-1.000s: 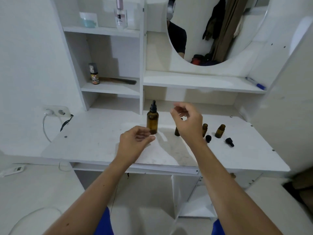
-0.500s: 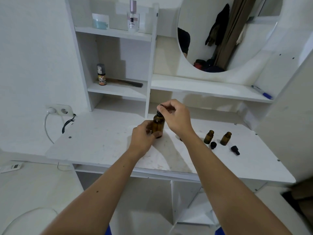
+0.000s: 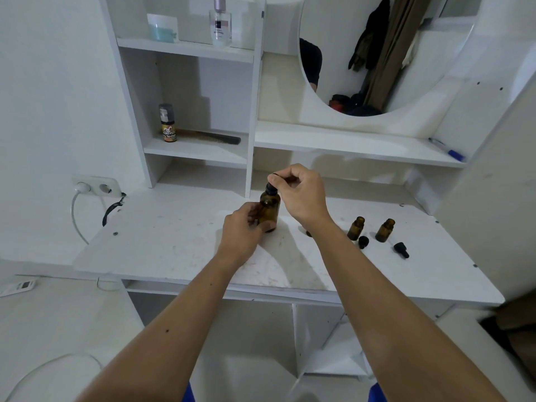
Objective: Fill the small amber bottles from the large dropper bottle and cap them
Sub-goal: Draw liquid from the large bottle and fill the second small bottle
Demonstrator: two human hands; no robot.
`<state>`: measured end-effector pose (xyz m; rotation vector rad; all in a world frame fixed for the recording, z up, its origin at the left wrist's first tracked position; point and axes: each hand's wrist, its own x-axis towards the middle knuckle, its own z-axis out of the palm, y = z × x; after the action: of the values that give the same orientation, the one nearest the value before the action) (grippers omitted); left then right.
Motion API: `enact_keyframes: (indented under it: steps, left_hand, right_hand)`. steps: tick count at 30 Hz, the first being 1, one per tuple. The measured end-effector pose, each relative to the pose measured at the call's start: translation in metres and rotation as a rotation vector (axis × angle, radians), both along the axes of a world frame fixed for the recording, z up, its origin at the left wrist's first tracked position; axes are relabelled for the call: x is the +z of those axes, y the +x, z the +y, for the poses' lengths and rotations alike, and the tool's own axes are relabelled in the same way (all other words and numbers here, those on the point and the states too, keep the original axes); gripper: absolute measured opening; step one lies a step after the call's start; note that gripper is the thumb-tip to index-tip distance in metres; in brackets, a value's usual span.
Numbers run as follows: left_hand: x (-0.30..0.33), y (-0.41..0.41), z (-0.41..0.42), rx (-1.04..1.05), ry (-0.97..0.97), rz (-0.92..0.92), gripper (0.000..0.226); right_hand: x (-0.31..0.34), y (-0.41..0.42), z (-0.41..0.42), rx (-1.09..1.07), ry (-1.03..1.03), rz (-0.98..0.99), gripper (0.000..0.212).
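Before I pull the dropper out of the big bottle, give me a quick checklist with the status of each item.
1. Large dropper bottle upright on the desk: ok.
2. Left hand steadying its body: ok.
3. Right hand gripping the dropper cap: ok.
4. Two small amber bottles open and upright: ok.
5. Loose caps beside them: ok.
6. Liquid level in large bottle: cannot tell.

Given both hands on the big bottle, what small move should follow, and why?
Probably unscrew and lift the dropper cap: the right hand pinches it, the left hand steadies the large dropper bottle, and two small amber bottles stand open.
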<state>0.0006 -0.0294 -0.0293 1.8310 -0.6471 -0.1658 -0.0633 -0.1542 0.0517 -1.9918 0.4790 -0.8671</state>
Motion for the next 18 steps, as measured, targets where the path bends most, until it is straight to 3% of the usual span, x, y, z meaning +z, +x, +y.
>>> enact_keyframes:
  steps: [5,11,18]
  left_hand:
    - [0.003,-0.003,0.001,-0.001,0.012,0.006,0.053]
    - [0.007,-0.012,0.003,0.003,0.022,0.005,0.055]
    - [0.008,-0.023,0.012,0.045,0.046,0.021,0.07]
  right_hand:
    - [0.008,-0.008,-0.001,0.052,0.016,-0.019,0.01]
    - [0.048,-0.024,-0.008,0.07,0.025,-0.185,0.01]
    - [0.086,-0.055,-0.03,-0.014,-0.017,-0.264,0.007]
